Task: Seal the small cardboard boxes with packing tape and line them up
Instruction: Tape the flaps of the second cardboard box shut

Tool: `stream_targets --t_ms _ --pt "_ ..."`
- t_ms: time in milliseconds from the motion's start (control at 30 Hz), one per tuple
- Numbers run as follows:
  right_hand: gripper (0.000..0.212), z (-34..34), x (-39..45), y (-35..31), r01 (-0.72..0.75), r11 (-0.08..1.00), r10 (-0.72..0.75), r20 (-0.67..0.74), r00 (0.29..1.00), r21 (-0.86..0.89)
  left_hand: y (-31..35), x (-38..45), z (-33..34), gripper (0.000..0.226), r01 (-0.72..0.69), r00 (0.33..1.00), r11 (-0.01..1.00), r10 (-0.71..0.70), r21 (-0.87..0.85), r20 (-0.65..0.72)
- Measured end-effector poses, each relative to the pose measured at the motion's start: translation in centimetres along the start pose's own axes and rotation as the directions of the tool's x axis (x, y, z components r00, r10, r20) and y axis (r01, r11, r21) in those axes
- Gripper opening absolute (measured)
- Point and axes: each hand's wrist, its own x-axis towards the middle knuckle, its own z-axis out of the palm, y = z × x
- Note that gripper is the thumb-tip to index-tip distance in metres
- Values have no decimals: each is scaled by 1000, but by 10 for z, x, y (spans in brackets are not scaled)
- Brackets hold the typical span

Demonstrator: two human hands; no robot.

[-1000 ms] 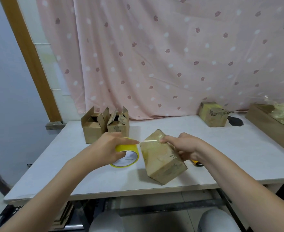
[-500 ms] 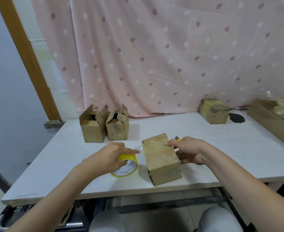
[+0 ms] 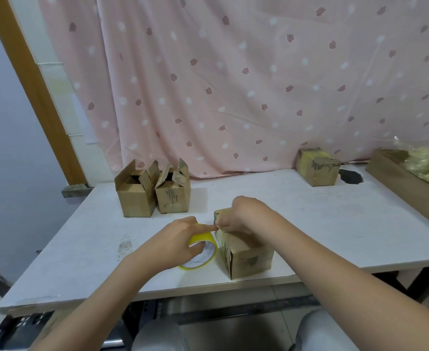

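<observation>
1. White table [image 3: 309,224] against a pink curtain [image 3: 233,84].
2. Far left: two open boxes [image 3: 152,196], flaps up, side by side, not yet sealed.
3. Left hand [image 3: 175,239] curled round the yellow tape roll [image 3: 203,252], which touches the table.
4. Just right of it: box in hand [image 3: 246,257] near the front edge, right hand [image 3: 244,214] on top, fingers pinching at its upper left edge. Taping looks underway.
5. Far right: closed box [image 3: 317,167], apparently sealed. No line-up yet.
</observation>
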Motion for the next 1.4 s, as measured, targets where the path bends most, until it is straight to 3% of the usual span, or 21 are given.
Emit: stream_targets --t_ms 100,267,500,700,767,867,933,1033,1167,1300,1400 --pt "64 -19 -2 -16 4 979 42 221 974 -203 0 -2 1 48 17 1000 1000 -17 -11 5" --pt "82 -41 -9 -29 42 941 54 271 961 -335 1 -3 3 47 33 999 998 -32 -49 3" --pt "85 -43 -13 -28 62 938 49 306 951 -341 -3 -5 -2 58 137 991 983 -137 -125 8" --pt "72 -35 -17 -29 144 893 22 362 932 -426 0 -6 0 47 209 978 966 -210 -151 8" --pt "77 -34 -14 -28 96 933 27 334 942 -346 1 -8 -2 47 209 978 969 -210 -129 4" --pt "90 -34 2 -13 -32 999 38 330 943 -21 3 -12 -7 50 196 980 973 -197 -126 -2" --pt "97 -32 11 -2 -93 977 24 334 942 192 2 -13 -13 51 159 985 975 -167 -154 -42" --pt "84 -29 15 18 -105 919 -20 311 950 380 5 -5 -26 52 67 993 993 -77 -100 -91" --pt "51 -26 16 38 -148 836 -53 345 937 529 14 6 -43 56 10 998 999 -8 38 -60" --pt "55 -25 16 50 -138 801 -74 325 943 583 16 9 -50 55 -33 998 999 35 39 -57" --pt "48 -24 15 54 -133 775 -100 328 939 618 17 5 -55 51 -114 985 992 106 -54 -137"
